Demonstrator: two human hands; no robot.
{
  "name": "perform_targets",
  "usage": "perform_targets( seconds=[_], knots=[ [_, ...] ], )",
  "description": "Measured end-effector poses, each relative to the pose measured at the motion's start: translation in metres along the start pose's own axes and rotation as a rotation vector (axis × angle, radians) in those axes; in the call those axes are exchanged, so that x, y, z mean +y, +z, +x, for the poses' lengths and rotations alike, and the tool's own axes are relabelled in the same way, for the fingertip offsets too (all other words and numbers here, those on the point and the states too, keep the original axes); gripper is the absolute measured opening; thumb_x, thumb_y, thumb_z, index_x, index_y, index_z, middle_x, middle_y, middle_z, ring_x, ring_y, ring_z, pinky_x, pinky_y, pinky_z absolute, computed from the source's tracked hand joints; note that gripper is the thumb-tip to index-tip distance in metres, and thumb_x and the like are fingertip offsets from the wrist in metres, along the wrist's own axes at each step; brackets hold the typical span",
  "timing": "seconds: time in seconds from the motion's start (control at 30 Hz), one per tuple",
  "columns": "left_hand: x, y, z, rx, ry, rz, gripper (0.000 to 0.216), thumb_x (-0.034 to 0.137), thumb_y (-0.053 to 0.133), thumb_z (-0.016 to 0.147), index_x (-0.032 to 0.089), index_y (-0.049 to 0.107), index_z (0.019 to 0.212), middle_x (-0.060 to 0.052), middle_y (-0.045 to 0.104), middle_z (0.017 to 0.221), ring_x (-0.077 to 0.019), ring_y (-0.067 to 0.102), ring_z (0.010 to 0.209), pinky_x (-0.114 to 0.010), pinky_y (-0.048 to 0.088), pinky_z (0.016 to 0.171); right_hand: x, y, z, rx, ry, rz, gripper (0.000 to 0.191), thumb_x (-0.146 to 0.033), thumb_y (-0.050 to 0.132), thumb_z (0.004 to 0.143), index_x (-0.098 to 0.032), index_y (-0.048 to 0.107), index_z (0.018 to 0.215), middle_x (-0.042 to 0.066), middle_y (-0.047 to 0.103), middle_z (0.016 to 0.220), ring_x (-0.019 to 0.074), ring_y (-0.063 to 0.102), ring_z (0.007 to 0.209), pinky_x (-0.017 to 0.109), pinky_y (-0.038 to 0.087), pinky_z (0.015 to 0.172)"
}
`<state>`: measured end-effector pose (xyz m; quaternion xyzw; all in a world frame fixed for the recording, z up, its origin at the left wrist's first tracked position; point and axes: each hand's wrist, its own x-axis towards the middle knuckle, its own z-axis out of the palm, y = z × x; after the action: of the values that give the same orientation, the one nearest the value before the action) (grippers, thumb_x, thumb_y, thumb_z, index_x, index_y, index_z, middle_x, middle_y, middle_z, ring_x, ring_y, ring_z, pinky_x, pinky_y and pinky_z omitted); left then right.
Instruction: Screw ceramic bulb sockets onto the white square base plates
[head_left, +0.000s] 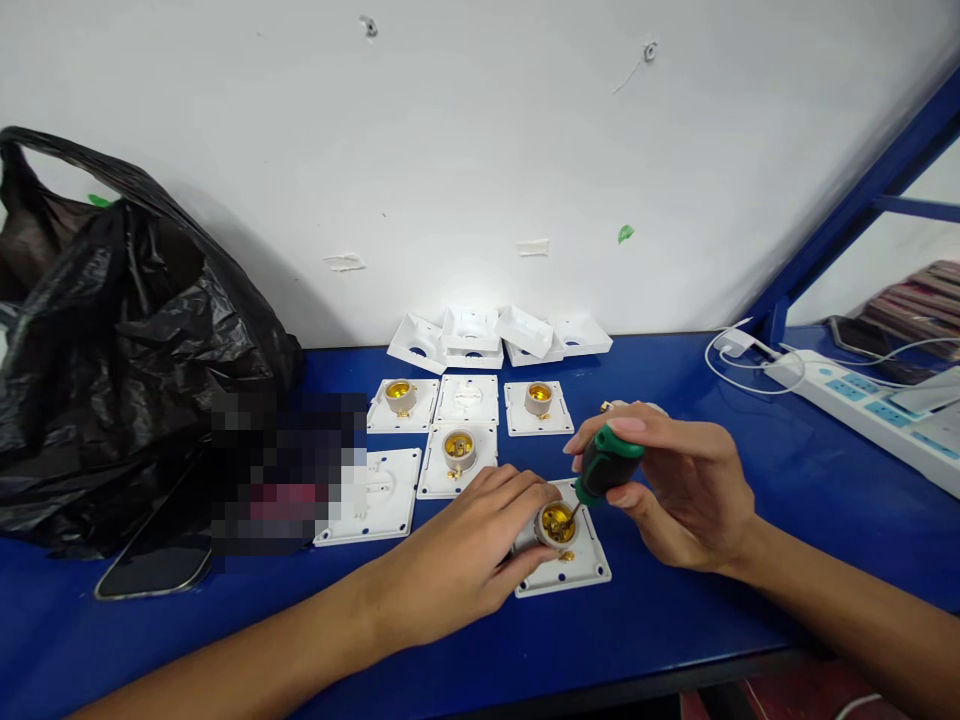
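Observation:
My left hand [502,535] is closed around the side of a lamp socket [557,524], a round holder with a brass-coloured inside. That socket sits on a square white base plate [577,572] near the table's front edge. In my right hand [682,490] is a screwdriver [609,465] with a green and black handle, tilted so that its shaft reaches down into the socket; the exact tip contact is too small to tell. Behind my hands lie several more white plates, among them one with a socket [459,452] and a bare one [466,398].
White box-shaped covers [472,338] are piled against the wall. A black plastic bag [135,330] and a dark phone [157,550] lie at the left, beside a blurred patch. On the right are a power strip [862,400] with white cables and a blue metal frame [847,190].

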<state>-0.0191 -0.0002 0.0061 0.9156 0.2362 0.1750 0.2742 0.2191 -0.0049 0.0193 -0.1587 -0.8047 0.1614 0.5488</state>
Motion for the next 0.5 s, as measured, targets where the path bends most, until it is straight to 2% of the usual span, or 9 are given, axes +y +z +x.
perform_targets(
  seconds=[0.27, 0.5],
  knots=[
    [-0.0012, 0.0007, -0.0006, 0.022, 0.007, -0.005, 0.029, 0.029, 0.065, 0.104, 0.025, 0.053, 0.13, -0.006, 0.066, 0.118, -0.0264, 0.061, 0.112, -0.043, 0.05, 0.103, 0.0014, 0.0018, -0.0016, 0.011, 0.019, 0.004, 0.063, -0.01, 0.068, 0.092, -0.026, 0.049, 0.15, 0.011, 0.069, 0.119, 0.0246, 0.071, 0.103, 0.043, 0.065, 0.076],
    [-0.0009, 0.0004, -0.0005, 0.008, 0.006, 0.002, 0.029, 0.029, 0.064, 0.105, 0.024, 0.052, 0.13, -0.006, 0.065, 0.119, -0.0264, 0.06, 0.112, -0.043, 0.05, 0.102, -0.0016, 0.0011, -0.0017, 0.012, 0.016, 0.006, 0.063, -0.009, 0.067, 0.092, -0.024, 0.048, 0.15, 0.011, 0.069, 0.118, 0.0242, 0.071, 0.103, 0.039, 0.065, 0.072]
  ],
)
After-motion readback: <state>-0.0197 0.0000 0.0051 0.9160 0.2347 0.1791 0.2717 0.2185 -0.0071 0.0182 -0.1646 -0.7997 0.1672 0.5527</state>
